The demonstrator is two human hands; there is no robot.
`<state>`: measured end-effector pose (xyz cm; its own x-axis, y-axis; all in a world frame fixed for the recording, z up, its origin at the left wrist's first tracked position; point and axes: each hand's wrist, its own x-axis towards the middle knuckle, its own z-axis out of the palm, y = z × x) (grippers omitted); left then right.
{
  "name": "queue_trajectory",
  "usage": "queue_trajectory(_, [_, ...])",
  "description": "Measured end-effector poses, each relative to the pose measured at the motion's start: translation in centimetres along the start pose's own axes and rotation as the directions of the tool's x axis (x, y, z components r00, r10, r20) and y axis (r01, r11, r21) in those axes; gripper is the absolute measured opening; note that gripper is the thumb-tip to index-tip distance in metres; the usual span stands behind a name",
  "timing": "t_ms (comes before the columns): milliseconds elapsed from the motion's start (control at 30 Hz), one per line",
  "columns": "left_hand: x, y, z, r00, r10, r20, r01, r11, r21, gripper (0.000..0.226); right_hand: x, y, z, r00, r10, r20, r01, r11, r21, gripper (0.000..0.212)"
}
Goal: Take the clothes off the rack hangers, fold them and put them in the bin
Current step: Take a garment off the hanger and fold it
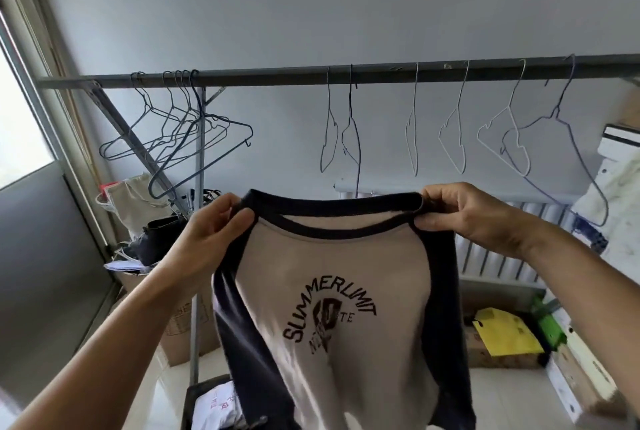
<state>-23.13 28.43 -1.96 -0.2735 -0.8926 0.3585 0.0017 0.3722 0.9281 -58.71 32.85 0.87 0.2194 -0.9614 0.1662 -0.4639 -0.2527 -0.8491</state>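
We hold the shirt (332, 294) up between our fingers, its long axis vertical, collar on top and printed front facing us. Our left hand (211, 232) and right hand (474, 218) each pinch one shoulder. Beyond them bare hangers (453, 142) hang from the rack bar (311, 74).

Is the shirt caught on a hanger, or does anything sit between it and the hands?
Nothing visible does. The left hand and right hand both pinch the shirt at its shoulders, and it hangs clear below the bare hangers.
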Motion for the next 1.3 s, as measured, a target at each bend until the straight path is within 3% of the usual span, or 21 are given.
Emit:
queue_trajectory(133, [0.1,1.6,0.0,0.999,0.046,-0.018,-0.042,0.984,0.174,0.032,-0.1,0.9,0.5,0.979,-0.071,-0.192,0.092,0.99,0.106,0.011])
queue_trajectory(267, [-0.5,2.9,0.4,0.998,0.05,-0.031,-0.043,0.978,0.204,0.031,-0.2,1.2,0.9,0.957,-0.122,-0.264,0.177,0.964,0.196,0.05])
queue_trajectory(400, [-0.8,3.1,0.9,0.989,0.004,-0.15,0.027,0.979,0.204,0.028,-0.2,0.6,1.3,0.95,-0.123,-0.289,0.201,0.944,0.26,0.034])
queue_trajectory(467, [-0.4,2.4,1.2,0.971,-0.059,-0.232,0.097,0.982,0.16,0.023,0.2,0.7,1.7,0.95,-0.089,-0.301,0.16,0.962,0.221,0.03])
queue_trajectory(567, [0.4,0.2,1.9,0.928,-0.146,-0.342,0.211,0.964,0.161,0.03,1.1,0.8,3.2,0.895,-0.054,-0.443,0.067,0.998,0.015,0.033])
queue_trajectory(700, [0.5,-1.3,3.8,0.869,-0.075,-0.489,0.225,0.941,0.254,0.03,1.3,0.4,6.1,0.795,-0.072,-0.602,0.035,0.997,-0.074,0.032])
queue_trajectory(1000, [-1.1,-0.4,11.2,0.904,0.041,-0.425,0.084,0.959,0.271,0.018,1.0,-1.5,12.3,0.792,-0.176,-0.585,0.202,0.979,-0.021,0.026])
queue_trajectory(1300, [-1.1,0.7,13.6,0.94,-0.026,-0.339,0.05,0.997,0.061,0.021,1.2,-1.9,13.3,0.838,-0.206,-0.506,0.236,0.972,-0.005,0.023])
